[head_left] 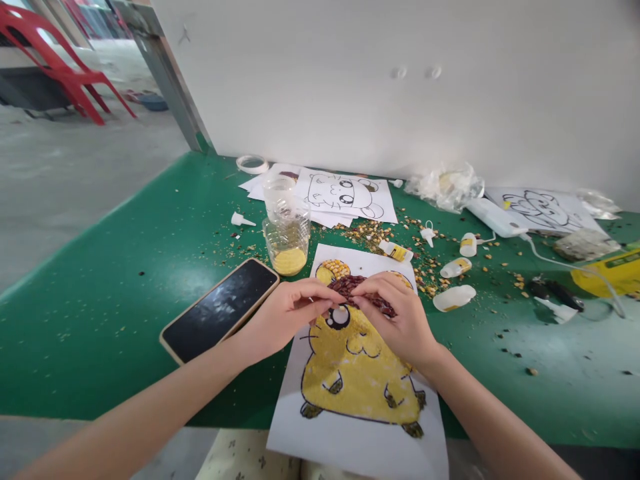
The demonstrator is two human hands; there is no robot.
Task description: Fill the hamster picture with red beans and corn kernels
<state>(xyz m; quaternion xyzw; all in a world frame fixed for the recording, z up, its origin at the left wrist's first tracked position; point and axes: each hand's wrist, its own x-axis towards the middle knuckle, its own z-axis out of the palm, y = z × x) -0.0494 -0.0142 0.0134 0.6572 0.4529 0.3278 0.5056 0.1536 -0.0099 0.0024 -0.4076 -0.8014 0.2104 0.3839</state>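
Observation:
A white sheet with a hamster picture (370,360) lies at the table's front edge, its body covered in yellow grains. Dark red beans (345,285) cover the top of the hamster's head, and corn kernels (336,268) fill an ear. My left hand (300,307) is over the left side of the beans, thumb and fingertips pinched together. Across from it, my right hand (393,307) is closed in a pinch above the beans, partly hiding them and the right eye. Anything between the fingertips is too small to make out.
A phone (220,310) lies left of the sheet, beside a clear plastic cup (287,243) with yellow grains. Glue bottles (455,299) and scattered kernels are on the right. Behind are printed drawings (345,193), a plastic bag (445,187) and a white device with a cable (497,217).

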